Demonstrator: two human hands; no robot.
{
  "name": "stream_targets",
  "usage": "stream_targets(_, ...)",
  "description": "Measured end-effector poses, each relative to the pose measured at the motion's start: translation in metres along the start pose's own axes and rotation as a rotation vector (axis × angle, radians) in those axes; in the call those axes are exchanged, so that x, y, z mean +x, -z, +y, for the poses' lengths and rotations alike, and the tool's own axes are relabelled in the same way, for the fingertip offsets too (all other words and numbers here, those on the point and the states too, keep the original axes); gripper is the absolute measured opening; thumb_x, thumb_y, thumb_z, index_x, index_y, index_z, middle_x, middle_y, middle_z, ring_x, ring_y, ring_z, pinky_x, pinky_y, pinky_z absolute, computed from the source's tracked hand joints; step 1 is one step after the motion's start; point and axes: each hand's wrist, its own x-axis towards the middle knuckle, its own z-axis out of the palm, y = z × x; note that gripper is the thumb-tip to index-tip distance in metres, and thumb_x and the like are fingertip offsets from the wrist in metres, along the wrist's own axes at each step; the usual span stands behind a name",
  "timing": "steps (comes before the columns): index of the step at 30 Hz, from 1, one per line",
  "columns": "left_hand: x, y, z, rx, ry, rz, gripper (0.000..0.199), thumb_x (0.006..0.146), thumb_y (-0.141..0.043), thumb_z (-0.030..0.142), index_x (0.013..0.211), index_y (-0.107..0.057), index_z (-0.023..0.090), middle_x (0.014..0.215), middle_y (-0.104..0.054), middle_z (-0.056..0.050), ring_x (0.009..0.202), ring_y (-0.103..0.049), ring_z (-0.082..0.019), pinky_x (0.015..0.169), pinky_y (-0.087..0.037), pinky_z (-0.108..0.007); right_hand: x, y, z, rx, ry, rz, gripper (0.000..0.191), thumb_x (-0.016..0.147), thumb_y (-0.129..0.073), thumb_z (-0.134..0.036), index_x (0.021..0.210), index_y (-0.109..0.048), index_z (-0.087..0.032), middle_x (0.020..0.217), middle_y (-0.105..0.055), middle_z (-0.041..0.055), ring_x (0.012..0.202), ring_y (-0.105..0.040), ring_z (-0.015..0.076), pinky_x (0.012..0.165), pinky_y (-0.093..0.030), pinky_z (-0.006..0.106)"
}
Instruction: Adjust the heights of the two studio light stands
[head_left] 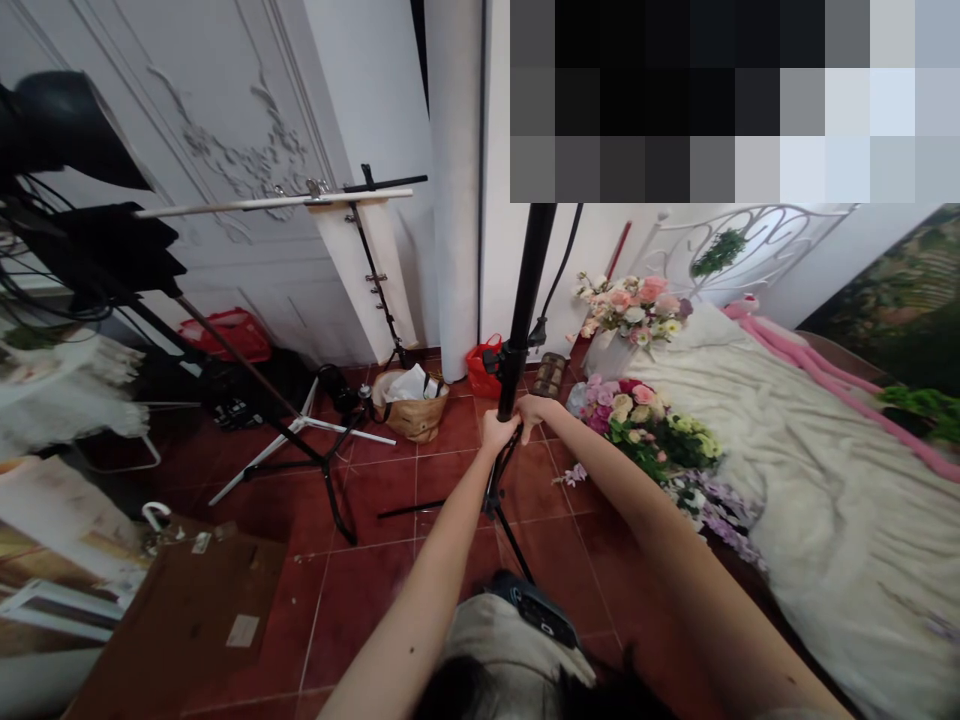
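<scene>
A black stand rises upright in the middle of the view, its legs spread on the red tiled floor. My left hand is wrapped round the pole below a clamp knob. Beside it on the right, my right hand is bent against the pole or the thin black cable near it, fingers curled; what they pinch is too small to make out. A black cable with a plug-like piece hangs to the right of the pole. The top of the stand is hidden behind a blurred block.
To the right are flower bouquets and a bed with a cream blanket. On the left stand a black studio light, tripods and a cardboard box. A woven bag and a red bag sit by the wall.
</scene>
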Motion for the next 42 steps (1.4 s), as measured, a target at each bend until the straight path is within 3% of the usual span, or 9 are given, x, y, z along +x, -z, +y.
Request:
stream_targets(3, 0.001, -0.001, -0.001, -0.005, -0.009, 0.015, 0.022, 0.061, -0.066, 0.031, 0.056, -0.058, 0.010, 0.051, -0.055, -0.001, 0.046, -0.051, -0.010, 0.043, -0.037, -0.019, 0.002, -0.003, 0.001, -0.024, 0.028, -0.028, 0.075, 0.038, -0.085, -0.049, 0.104, -0.069, -0.017, 0.098, -0.070, 0.0066, 0.087, -0.066, 0.0227, 0.073, -0.047, 0.022)
stream_targets(13, -0.004, -0.001, 0.008, 0.000, -0.005, 0.009, 0.013, 0.060, -0.063, 0.024, 0.055, -0.059, 0.012, 0.050, -0.056, -0.001, 0.047, -0.053, -0.011, 0.045, -0.039, -0.019, -0.018, -0.031, 0.005, -0.003, 0.071, 0.267, 0.075, 0.048, -0.082, -0.050, 0.114, -0.060, -0.021, 0.104, -0.068, 0.0089, 0.097, -0.064, 0.0261, 0.076, -0.046, 0.025)
stream_targets(19, -0.005, -0.002, 0.011, -0.009, -0.012, 0.020, 0.014, 0.060, -0.062, 0.023, 0.052, -0.056, 0.013, 0.050, -0.054, -0.001, 0.047, -0.052, -0.010, 0.044, -0.037, -0.018, -0.033, -0.043, -0.006, -0.023, 0.003, 0.408, 0.055, 0.069, -0.072, -0.042, 0.116, -0.056, -0.019, 0.100, -0.066, 0.0101, 0.094, -0.063, 0.0250, 0.077, -0.044, 0.026)
stream_targets(26, -0.005, -0.004, 0.014, -0.078, -0.026, 0.009, 0.015, 0.057, -0.064, 0.021, 0.052, -0.051, 0.014, 0.051, -0.051, 0.002, 0.048, -0.047, -0.007, 0.045, -0.037, -0.017, -0.046, -0.072, -0.024, 0.036, -0.160, 0.543, 0.026, 0.090, -0.045, -0.023, 0.112, -0.054, -0.012, 0.105, -0.062, 0.0160, 0.099, -0.058, 0.0223, 0.086, -0.041, 0.028)
stream_targets(29, -0.006, -0.003, 0.018, -0.079, -0.026, -0.006, 0.017, 0.058, -0.064, 0.022, 0.052, -0.050, 0.014, 0.052, -0.051, 0.001, 0.048, -0.047, -0.008, 0.045, -0.037, -0.017, -0.045, -0.074, -0.024, 0.064, -0.162, 0.517, 0.028, 0.091, -0.042, -0.021, 0.117, -0.050, -0.013, 0.111, -0.060, 0.0164, 0.101, -0.059, 0.0225, 0.086, -0.042, 0.028)
stream_targets(33, -0.009, 0.002, 0.023, -0.054, 0.014, -0.038, 0.017, 0.060, -0.065, 0.025, 0.054, -0.053, 0.014, 0.052, -0.052, 0.000, 0.048, -0.049, -0.008, 0.045, -0.038, -0.018, -0.037, -0.065, -0.021, 0.037, -0.184, 0.377, 0.036, 0.090, -0.046, -0.023, 0.125, -0.045, -0.013, 0.111, -0.062, 0.0184, 0.102, -0.061, 0.0251, 0.083, -0.046, 0.031)
stream_targets(37, -0.011, 0.005, 0.024, -0.076, 0.030, -0.100, 0.021, 0.060, -0.067, 0.029, 0.054, -0.056, 0.013, 0.052, -0.054, 0.000, 0.049, -0.051, -0.009, 0.047, -0.041, -0.020, -0.027, -0.057, -0.021, 0.035, -0.208, 0.288, 0.030, 0.090, -0.046, -0.025, 0.115, -0.056, -0.012, 0.105, -0.065, 0.0192, 0.098, -0.064, 0.0264, 0.081, -0.049, 0.033)
stream_targets(42, -0.011, 0.004, 0.017, -0.149, 0.002, -0.071, 0.032, 0.055, -0.074, 0.040, 0.060, -0.059, 0.013, 0.057, -0.058, -0.002, 0.050, -0.053, -0.010, 0.049, -0.043, -0.022, -0.023, -0.053, -0.021, 0.029, -0.188, 0.211, 0.027, 0.088, -0.048, -0.027, 0.108, -0.065, -0.016, 0.109, -0.066, 0.0167, 0.102, -0.063, 0.0263, 0.084, -0.049, 0.034)
